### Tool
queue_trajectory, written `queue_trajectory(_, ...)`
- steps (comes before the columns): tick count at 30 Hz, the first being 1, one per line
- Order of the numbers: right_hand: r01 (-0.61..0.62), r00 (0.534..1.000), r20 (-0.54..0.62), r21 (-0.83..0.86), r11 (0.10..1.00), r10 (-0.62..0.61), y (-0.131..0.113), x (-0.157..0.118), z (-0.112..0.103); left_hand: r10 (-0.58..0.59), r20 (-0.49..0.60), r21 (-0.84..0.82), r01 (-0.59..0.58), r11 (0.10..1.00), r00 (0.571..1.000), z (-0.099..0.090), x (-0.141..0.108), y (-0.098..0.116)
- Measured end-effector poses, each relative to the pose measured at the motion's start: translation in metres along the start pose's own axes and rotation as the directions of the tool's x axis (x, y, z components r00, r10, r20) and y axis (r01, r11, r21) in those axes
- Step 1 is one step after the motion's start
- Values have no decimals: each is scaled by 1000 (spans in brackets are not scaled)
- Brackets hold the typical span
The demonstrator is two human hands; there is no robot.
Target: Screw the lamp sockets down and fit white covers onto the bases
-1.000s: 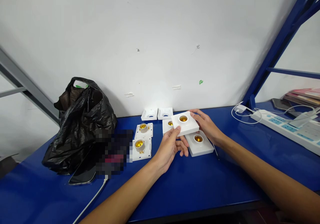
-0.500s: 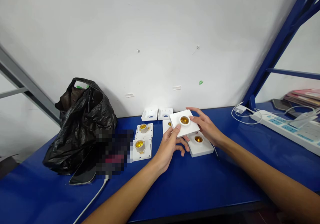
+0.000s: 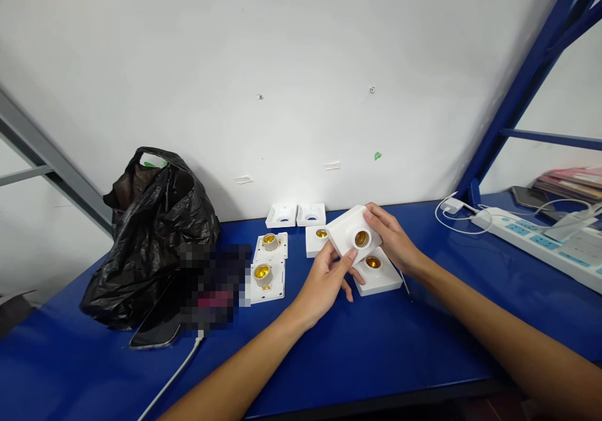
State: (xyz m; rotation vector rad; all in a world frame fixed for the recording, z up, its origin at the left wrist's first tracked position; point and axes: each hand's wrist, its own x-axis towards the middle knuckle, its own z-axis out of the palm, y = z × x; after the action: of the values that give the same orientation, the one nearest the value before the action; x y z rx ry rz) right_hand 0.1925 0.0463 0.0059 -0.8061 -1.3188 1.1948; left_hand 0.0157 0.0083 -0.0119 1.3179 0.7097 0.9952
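Note:
Between my two hands a square white lamp holder (image 3: 345, 231) with a brass screw socket is held up, tilted, above the blue table. My left hand (image 3: 327, 277) grips its near left edge, thumb on the front by the socket. On the right side, my right hand (image 3: 388, 236) has its fingers on the top corner and edge. Below it lies a second lamp holder (image 3: 380, 280), partly covered, and a third lamp holder (image 3: 313, 245) sits behind to the left. Two base plates with bare sockets (image 3: 273, 292) lie to the left. Two white covers (image 3: 281, 213) stand against the wall.
A black plastic bag (image 3: 160, 239) and a dark phone (image 3: 155, 330) are on the left, beside a blurred-out patch and a white cable (image 3: 174, 374). A long power strip (image 3: 540, 242) with cables lies to the right. Blue frame posts (image 3: 517, 76) rise at the right.
The held lamp holder has turned and tilted, its socket now lower and further right. Both hands shifted slightly right with it, uncovering more of the lamp holder behind.

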Motion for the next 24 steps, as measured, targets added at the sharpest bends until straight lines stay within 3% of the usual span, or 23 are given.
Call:
queue_trajectory(6, -60, 994, -91, -21, 998, 58, 0, 0, 2, -17, -8, -31, 16, 999, 1000, 3, -4, 8)
queue_trajectory(12, -79, 993, -87, -54, 995, 74, -2, 0, 2, -10, 19, -54, 11, 999, 1000, 3, -5, 10)
queue_trajectory(17, -15, 997, -76, -99, 995, 8, -4, 0, 1, -4, 36, -58, 6, 998, 999, 3, -4, 9)
queue_trajectory(24, 44, 974, -211, -157, 987, -77, 4, 3, 1, -3, 43, -5, 4, 1000, 999, 1, -1, 7)
